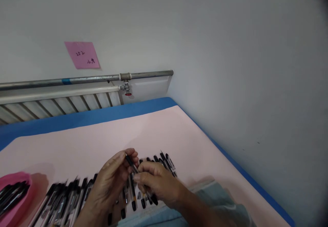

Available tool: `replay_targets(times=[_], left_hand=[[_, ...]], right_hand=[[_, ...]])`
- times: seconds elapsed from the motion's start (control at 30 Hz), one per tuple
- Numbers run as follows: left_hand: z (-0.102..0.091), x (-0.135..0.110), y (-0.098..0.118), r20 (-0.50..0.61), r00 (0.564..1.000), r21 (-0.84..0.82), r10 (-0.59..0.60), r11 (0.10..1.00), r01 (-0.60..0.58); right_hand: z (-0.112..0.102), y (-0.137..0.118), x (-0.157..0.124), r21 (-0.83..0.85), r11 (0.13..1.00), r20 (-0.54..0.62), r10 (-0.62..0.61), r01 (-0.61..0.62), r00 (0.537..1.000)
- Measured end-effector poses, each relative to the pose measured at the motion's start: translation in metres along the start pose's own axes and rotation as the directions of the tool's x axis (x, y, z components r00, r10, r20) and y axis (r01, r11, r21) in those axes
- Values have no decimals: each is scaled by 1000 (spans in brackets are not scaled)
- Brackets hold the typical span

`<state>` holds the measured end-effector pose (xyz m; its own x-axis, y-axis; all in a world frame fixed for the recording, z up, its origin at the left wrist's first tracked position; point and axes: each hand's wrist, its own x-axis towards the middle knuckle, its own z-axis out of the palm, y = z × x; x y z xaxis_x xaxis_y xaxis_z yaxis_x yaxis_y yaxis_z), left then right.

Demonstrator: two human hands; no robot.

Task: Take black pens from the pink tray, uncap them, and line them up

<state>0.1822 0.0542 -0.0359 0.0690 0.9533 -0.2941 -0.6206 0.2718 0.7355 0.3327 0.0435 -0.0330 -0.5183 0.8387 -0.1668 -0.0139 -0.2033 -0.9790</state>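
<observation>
Between my two hands is a pen with a black end and a clear barrel (132, 163), tilted across the view. The thumb and fingers of my left hand (109, 177) close on its black upper end. My right hand (160, 182) pinches the barrel lower down, and its fingers hide part of it. Underneath lie several pens (132, 189) with black ends, partly covered by my hands. More black-and-clear pens (63, 199) lie side by side left of my left hand. Past my right hand, a few other pens (166, 162) lie slanted.
A pink container (28, 189) with black pen parts stands at the lower left. Pink sheeting (97, 131) covers the blue-edged table (143, 107). Behind are a radiator (58, 105), a metal pipe (151, 74) and a valve (126, 87). A wall (246, 93) borders the right side.
</observation>
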Motion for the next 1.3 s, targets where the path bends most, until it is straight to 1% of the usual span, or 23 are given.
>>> replay_targets(times=[0.1,0.2,0.3,0.4,0.43,0.5,0.57,0.63,0.73,0.83,0.9,0.97,1.03,1.13,1.2,1.3], left_hand=[[-2,3,-4,-48,997,32,55,998,-53],[-1,5,-7,-69,994,75,79,995,-73],[2,3,-5,-63,998,33,26,999,-24],[1,0,-2,-6,1000,-26,-26,999,26],[0,0,-1,2,1000,-32,-18,999,18],[-3,1,-2,-20,1000,-40,15,999,-16],[-4,3,-4,-39,998,-36,42,998,-44],[-4,5,-6,-30,998,-2,62,998,-63],[-1,4,-6,-37,998,32,56,998,-55],[0,2,-3,-23,1000,0,-8,1000,8],[-1,2,-1,-10,1000,0,-18,1000,18],[-4,3,-1,-39,999,15,16,1000,-16],[-6,5,-2,-63,997,25,53,998,-51],[-6,8,-4,-60,995,40,76,997,-73],[-6,9,-4,-65,995,34,70,997,-68],[-6,10,-4,-108,991,-5,76,997,-77]], right_hand=[[3,-4,-2,-91,996,-20,4,-6,1000],[4,-7,-3,-178,983,-65,35,-46,997],[3,-6,-1,-129,991,-57,28,-35,998],[0,-3,1,5,1000,-28,27,-27,999],[0,-2,1,42,999,-18,32,-31,999],[1,-2,0,78,996,9,35,-35,999],[2,-3,-1,59,998,17,30,-31,999],[4,-3,-2,-14,999,-7,34,-34,999],[4,-2,-2,-94,994,-41,43,-47,998],[2,-1,-1,-12,999,2,43,-43,999],[1,-1,-1,29,998,28,51,-52,998],[2,-2,-2,-10,999,23,50,-50,998],[4,-3,-2,-108,993,-12,46,-47,999],[7,-2,-3,-225,972,-58,52,-64,997],[7,-1,-2,-252,965,-71,49,-66,996],[7,0,-2,-264,961,-76,63,-81,995]])
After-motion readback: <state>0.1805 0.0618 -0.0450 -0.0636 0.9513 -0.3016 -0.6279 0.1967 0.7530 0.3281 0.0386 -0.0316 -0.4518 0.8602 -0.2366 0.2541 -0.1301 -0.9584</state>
